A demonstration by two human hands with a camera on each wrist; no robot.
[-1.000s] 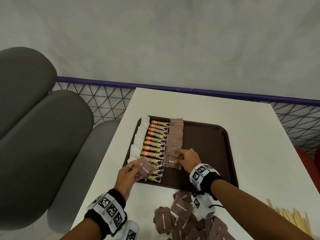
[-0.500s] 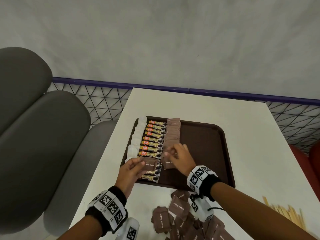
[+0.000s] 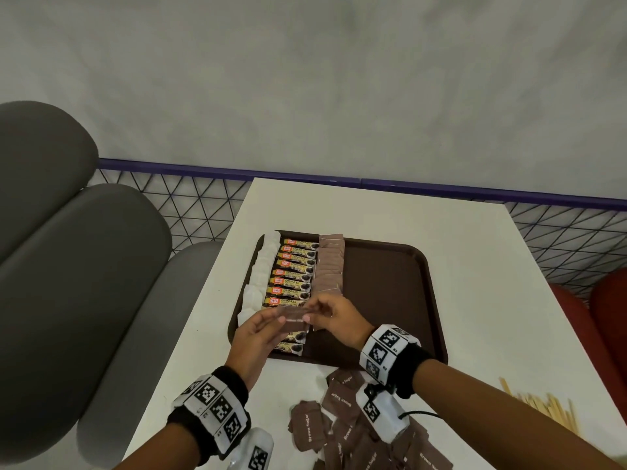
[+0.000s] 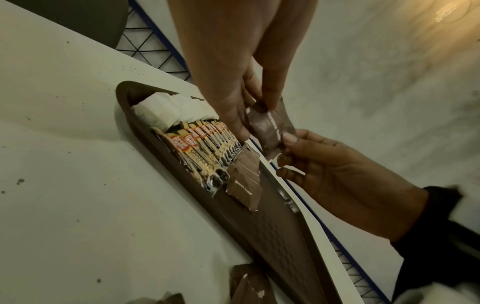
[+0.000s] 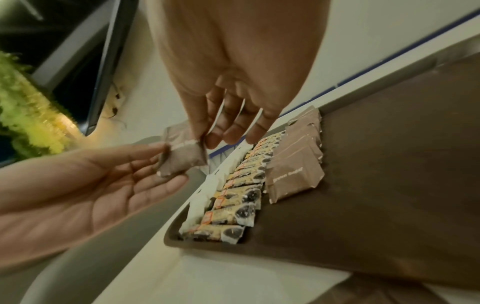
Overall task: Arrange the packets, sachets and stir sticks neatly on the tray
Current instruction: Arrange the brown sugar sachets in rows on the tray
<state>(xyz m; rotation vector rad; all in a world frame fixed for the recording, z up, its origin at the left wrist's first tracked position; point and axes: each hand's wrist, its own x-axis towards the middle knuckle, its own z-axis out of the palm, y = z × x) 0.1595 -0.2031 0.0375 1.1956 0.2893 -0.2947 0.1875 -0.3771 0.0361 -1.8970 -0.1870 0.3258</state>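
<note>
A brown tray [image 3: 390, 293] holds three columns: white sachets [image 3: 263, 269], coffee sticks [image 3: 293, 276] and brown sugar packets [image 3: 329, 266]. Over the tray's near-left part, both hands hold one brown sugar packet [image 3: 293, 313] in the air. My left hand [image 3: 278, 318] pinches its left end, and my right hand [image 3: 310, 313] pinches its right end. The left wrist view shows the packet [image 4: 270, 127] between both hands' fingertips. The right wrist view shows the packet [image 5: 182, 154] left of the packet column [image 5: 296, 164]. A loose heap of brown sugar packets [image 3: 339, 432] lies on the table before the tray. Wooden stir sticks [image 3: 549, 412] lie at the front right.
The white table [image 3: 475, 283] ends at a wire-mesh rail [image 3: 190, 205] behind. Grey seats [image 3: 68, 266] stand to the left, red seats [image 3: 607, 317] to the right. The tray's right half is bare.
My right hand has left the packet column on the tray and moved left to the left hand. Both hands now hold the packet that the left hand held alone.
</note>
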